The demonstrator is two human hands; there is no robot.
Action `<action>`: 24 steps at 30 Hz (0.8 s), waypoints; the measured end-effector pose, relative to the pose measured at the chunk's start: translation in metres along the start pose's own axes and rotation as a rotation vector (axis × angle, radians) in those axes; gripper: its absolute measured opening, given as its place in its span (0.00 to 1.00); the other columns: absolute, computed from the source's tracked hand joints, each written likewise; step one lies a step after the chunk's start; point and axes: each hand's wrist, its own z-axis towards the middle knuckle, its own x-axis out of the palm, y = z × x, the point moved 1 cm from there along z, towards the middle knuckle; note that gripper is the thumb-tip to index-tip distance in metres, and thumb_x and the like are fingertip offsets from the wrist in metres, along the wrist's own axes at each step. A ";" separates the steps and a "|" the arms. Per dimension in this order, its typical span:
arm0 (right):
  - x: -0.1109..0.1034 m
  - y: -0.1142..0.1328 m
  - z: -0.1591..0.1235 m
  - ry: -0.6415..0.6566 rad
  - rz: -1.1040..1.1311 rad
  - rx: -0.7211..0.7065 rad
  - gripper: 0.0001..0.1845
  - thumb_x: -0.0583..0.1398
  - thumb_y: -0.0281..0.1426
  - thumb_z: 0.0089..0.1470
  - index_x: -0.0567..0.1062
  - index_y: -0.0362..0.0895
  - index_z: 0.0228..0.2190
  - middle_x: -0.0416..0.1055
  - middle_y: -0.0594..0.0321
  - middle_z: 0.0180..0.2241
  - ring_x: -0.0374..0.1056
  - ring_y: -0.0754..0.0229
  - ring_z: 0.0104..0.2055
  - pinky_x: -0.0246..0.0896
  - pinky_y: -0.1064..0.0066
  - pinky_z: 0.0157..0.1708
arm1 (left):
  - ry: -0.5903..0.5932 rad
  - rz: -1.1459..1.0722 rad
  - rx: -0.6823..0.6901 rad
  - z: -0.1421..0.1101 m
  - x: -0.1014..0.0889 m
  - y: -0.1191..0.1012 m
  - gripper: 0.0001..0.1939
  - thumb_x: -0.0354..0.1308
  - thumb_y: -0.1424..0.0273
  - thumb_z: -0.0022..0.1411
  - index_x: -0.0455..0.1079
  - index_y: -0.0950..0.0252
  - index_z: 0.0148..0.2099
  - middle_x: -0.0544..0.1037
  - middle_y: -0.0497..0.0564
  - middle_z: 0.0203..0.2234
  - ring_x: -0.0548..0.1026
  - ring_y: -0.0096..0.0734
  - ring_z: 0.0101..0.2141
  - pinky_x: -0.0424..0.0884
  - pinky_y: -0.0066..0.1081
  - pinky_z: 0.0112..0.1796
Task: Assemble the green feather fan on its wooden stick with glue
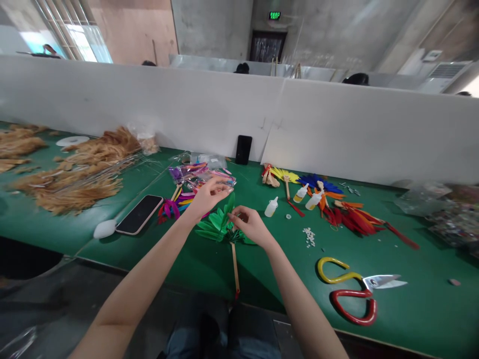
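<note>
A green feather fan with a thin wooden handle lies near the table's front edge. Pinched between the thumb and fingers of my right hand is a green feather, upright over the fan's middle. My left hand hovers just above and left of that feather, its fingers stretched out and holding nothing I can see. Behind it lie plastic bags of pink and purple feathers. Multicoloured feathers are partly hidden by my left wrist.
Right of my hands are small glue bottles, white beads, yellow, blue and red feather fans, and scissors. Leftward lie a phone, a white case and brown feathers. A white partition stands behind.
</note>
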 end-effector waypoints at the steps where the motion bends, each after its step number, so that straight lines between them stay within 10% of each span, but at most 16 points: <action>1: -0.001 0.001 -0.001 0.013 0.009 0.006 0.12 0.57 0.39 0.51 0.68 0.45 0.24 0.67 0.68 0.22 0.66 0.64 0.21 0.62 0.73 0.22 | 0.020 0.015 -0.014 -0.001 -0.001 0.003 0.20 0.58 0.65 0.54 0.65 0.64 0.49 0.76 0.54 0.39 0.73 0.36 0.41 0.69 0.33 0.39; 8: -0.005 -0.002 -0.002 0.144 0.088 0.041 0.15 0.58 0.42 0.51 0.71 0.43 0.24 0.70 0.64 0.25 0.67 0.64 0.23 0.63 0.73 0.26 | 0.267 0.029 -0.100 -0.009 0.003 0.023 0.24 0.59 0.62 0.53 0.64 0.64 0.52 0.76 0.51 0.30 0.73 0.33 0.33 0.68 0.31 0.35; 24: -0.017 -0.029 -0.028 -0.113 0.163 0.180 0.20 0.60 0.48 0.46 0.70 0.42 0.23 0.70 0.64 0.19 0.64 0.65 0.19 0.61 0.72 0.21 | -0.219 -0.030 -0.126 -0.011 -0.007 0.063 0.20 0.60 0.66 0.51 0.65 0.65 0.46 0.69 0.46 0.25 0.71 0.26 0.20 0.69 0.26 0.19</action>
